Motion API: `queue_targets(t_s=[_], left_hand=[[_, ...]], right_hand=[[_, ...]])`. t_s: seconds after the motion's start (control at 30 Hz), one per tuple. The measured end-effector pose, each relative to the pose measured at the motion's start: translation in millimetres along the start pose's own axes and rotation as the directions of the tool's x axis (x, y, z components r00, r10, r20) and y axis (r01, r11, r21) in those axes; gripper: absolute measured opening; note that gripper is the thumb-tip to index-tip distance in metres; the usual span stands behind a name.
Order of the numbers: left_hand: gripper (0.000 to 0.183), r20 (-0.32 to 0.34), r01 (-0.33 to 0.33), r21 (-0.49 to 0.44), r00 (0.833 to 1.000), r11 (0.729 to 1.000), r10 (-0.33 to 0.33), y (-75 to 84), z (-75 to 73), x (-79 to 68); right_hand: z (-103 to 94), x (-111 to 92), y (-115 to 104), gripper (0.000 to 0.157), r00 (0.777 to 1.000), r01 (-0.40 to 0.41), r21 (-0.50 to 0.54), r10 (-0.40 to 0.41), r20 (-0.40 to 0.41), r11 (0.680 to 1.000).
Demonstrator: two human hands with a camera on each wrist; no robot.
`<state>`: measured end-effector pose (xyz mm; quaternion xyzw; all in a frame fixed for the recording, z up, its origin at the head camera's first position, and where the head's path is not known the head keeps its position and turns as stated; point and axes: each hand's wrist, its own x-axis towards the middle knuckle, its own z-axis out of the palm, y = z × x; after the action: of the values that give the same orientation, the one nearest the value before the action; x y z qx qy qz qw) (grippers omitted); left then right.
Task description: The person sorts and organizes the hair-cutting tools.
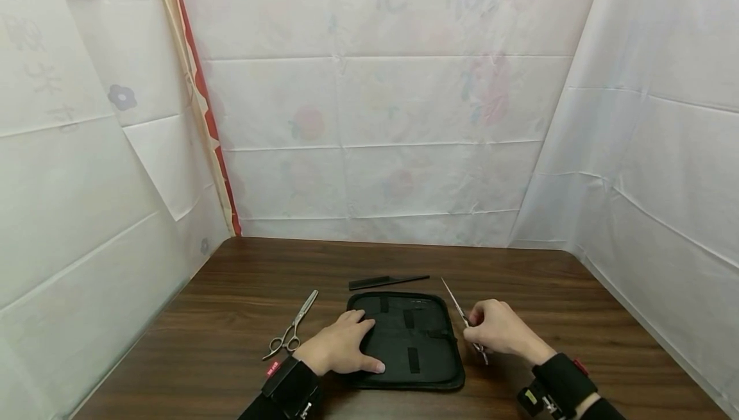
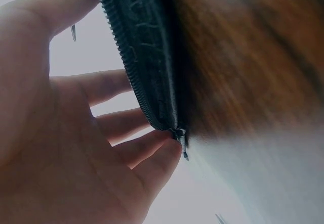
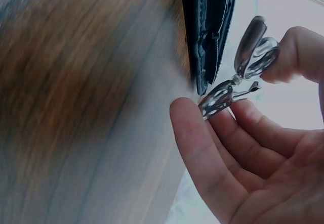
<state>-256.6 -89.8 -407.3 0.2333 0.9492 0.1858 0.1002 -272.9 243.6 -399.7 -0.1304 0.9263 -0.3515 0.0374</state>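
A black zip case (image 1: 398,336) lies spread on the wooden table, with elastic loops on its inner face. My left hand (image 1: 343,346) rests on its left side, fingers extended; in the left wrist view the fingers touch its zipped edge (image 2: 139,77). Right of the case, my right hand (image 1: 501,330) holds silver scissors (image 1: 453,303) near the finger rings, blades pointing away from me. Those rings (image 3: 251,49) show between thumb and fingers in the right wrist view. Left of the case lie thinning scissors (image 1: 299,317). A black tail comb (image 1: 378,282) lies beyond the case.
The brown table (image 1: 231,330) has a far edge against a white sheet (image 1: 369,183). White sheeting also hangs at the left and right sides. A red-edged strip (image 1: 202,99) runs down the back left corner.
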Motion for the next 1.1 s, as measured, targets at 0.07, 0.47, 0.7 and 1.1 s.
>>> queue_targets(t_s=[0.07,0.47,0.7,1.1], left_hand=[[0.084,0.001,0.002,-0.005,1.000,1.000,-0.002,0.0,-0.3,-0.2],[0.084,0.004,0.003,-0.017,1.000,1.000,-0.003,-1.3,0.3,0.2],[0.084,0.006,-0.001,-0.006,1.000,1.000,0.002,-1.3,0.6,0.6],[0.083,0.007,0.009,-0.013,1.000,1.000,-0.009,-1.4,0.4,0.6]], right_hand=[[1.5,0.5,-1.0,0.013,1.000,0.004,0.010,-0.004,0.001,1.000],[9.7,2.9,-9.7,0.013,0.998,0.069,0.061,-0.068,-0.011,0.996],[14.9,4.1,-12.1,0.017,0.995,0.095,0.111,-0.096,0.012,0.989],[23.1,4.9,-19.4,0.021,0.987,0.157,0.133,-0.160,0.014,0.979]])
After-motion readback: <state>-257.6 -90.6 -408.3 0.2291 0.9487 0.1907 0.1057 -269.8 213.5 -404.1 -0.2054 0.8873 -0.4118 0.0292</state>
